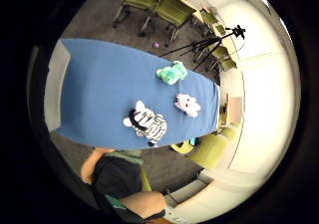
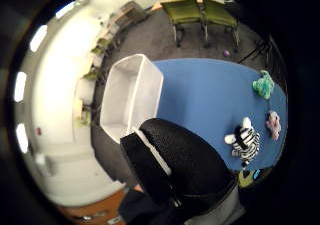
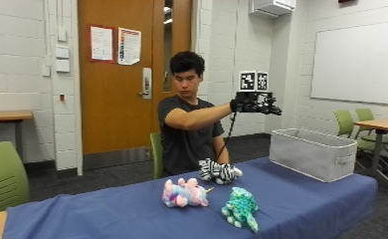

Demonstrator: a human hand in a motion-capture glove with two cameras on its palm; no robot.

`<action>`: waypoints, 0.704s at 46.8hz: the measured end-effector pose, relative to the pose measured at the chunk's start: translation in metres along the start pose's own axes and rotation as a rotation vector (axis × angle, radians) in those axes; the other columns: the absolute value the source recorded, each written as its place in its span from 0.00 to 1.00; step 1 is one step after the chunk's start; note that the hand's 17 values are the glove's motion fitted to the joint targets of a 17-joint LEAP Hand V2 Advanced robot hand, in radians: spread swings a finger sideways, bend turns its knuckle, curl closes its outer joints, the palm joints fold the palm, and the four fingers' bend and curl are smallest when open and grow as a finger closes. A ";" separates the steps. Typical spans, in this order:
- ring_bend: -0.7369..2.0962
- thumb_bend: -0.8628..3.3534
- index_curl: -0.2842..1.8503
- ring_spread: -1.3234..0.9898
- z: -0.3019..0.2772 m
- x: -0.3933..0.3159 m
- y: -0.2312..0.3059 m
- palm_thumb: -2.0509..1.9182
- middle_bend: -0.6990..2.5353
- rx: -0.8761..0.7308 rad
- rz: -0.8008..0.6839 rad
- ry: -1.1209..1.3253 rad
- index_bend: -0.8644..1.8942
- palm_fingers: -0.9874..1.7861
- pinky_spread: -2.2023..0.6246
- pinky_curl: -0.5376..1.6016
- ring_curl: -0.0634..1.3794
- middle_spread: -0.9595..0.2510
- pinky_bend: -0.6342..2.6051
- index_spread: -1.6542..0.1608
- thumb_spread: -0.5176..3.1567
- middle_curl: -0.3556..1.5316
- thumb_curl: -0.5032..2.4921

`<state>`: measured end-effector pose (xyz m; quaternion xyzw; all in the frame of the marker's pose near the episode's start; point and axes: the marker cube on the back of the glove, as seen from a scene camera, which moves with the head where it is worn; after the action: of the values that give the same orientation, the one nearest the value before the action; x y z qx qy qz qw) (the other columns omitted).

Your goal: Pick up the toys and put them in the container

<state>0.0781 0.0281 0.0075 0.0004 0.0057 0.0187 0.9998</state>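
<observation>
While all three toys are still sitting on the blue desk (image 3: 313,199), nothing is showing as delivered yet: the zebra plush (image 3: 219,172) is lying nearest the person, the pink plush (image 3: 184,193) is lying just beside it toward the near edge, and the teal plush (image 3: 240,207) is standing close to the pink one, all well apart from the container (image 3: 311,152). That grey bin is sitting at the far end of the desk, upright and open-topped; the thumb-side palm view is looking down into it and its visible floor is looking bare, though part of the inside is being hidden by the glove. The gloved right hand (image 3: 253,103) is hovering high in the air, between the zebra and the bin and well above both, with nothing seen in it. Grip state: the fingers are looking loosely extended in the outside view and the thumb-side view is showing relaxed black fingers (image 2: 175,155) holding nothing, so I'm reading the grip as released. The bare hand is not showing clearly; it seems to be staying down behind the zebra. My read: zero of three toys are in, so the whole job is remaining. The zebra is looking like the easiest first pick, being closest to the person's side. Green chairs (image 3: 2,174) are standing around the desk.
</observation>
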 end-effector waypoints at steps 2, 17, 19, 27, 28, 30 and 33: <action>0.33 0.18 0.27 0.45 0.003 0.015 0.006 0.48 0.29 -0.001 0.010 0.001 0.38 0.37 0.74 0.38 0.13 0.72 0.35 0.80 0.43 0.33 0.18; 0.33 0.19 0.30 0.44 0.088 0.113 0.044 0.49 0.29 -0.012 0.110 -0.072 0.39 0.39 0.73 0.39 0.16 0.71 0.34 0.78 0.44 0.35 0.19; 0.33 0.19 0.30 0.44 0.105 0.116 0.047 0.49 0.29 -0.032 0.118 -0.083 0.39 0.39 0.73 0.39 0.16 0.71 0.34 0.78 0.44 0.35 0.19; 0.33 0.19 0.31 0.43 0.175 0.121 0.057 0.49 0.29 -0.104 0.111 -0.095 0.38 0.39 0.73 0.39 0.17 0.70 0.34 0.77 0.44 0.36 0.19; 0.33 0.19 0.31 0.44 0.183 0.120 0.059 0.49 0.29 -0.114 0.109 -0.094 0.38 0.39 0.73 0.39 0.18 0.70 0.34 0.77 0.44 0.36 0.20; 0.33 0.19 0.32 0.43 0.198 0.118 0.062 0.49 0.29 -0.135 0.106 -0.096 0.38 0.39 0.73 0.40 0.18 0.70 0.34 0.77 0.44 0.37 0.20; 0.33 0.19 0.32 0.43 0.215 0.119 0.065 0.49 0.29 -0.170 0.107 -0.091 0.38 0.39 0.73 0.40 0.18 0.70 0.34 0.77 0.44 0.37 0.20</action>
<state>0.1975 0.0970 0.2211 -0.0833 -0.0412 0.0723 0.9930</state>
